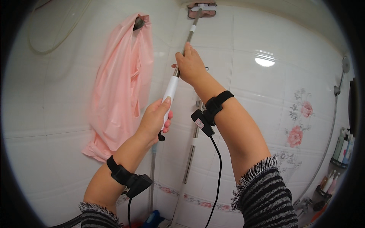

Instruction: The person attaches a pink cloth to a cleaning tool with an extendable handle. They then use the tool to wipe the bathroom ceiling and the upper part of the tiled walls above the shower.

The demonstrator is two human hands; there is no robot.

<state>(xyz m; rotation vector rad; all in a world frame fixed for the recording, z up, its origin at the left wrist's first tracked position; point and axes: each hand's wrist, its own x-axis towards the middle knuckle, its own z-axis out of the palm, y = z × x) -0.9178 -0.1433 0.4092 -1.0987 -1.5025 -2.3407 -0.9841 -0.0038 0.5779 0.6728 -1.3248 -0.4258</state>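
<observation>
A flat mop's long metal pole (190, 35) slants up through both my hands. Around its white plastic handle (170, 88) my left hand (155, 115) is wrapped, with a black hanging loop (161, 136) below the fist. Higher up, my right hand (190, 62) grips the bare metal part; some of its fingers are hidden behind the pole. At the far end, the mop head with its pink cloth pad (209, 13) lies against the tiled wall (251, 31), high in the corner near the ceiling. Each forearm bears a strapped black device with a cable.
A pink plastic sheet (114, 85) hangs from a wall knob (139, 23) at left. Poles (188, 168) stand in the corner below my hands. To the right are a shower hose (328, 148), a hand shower (346, 64) and shelves of bottles (340, 145). A pale hose (42, 52) loops at upper left.
</observation>
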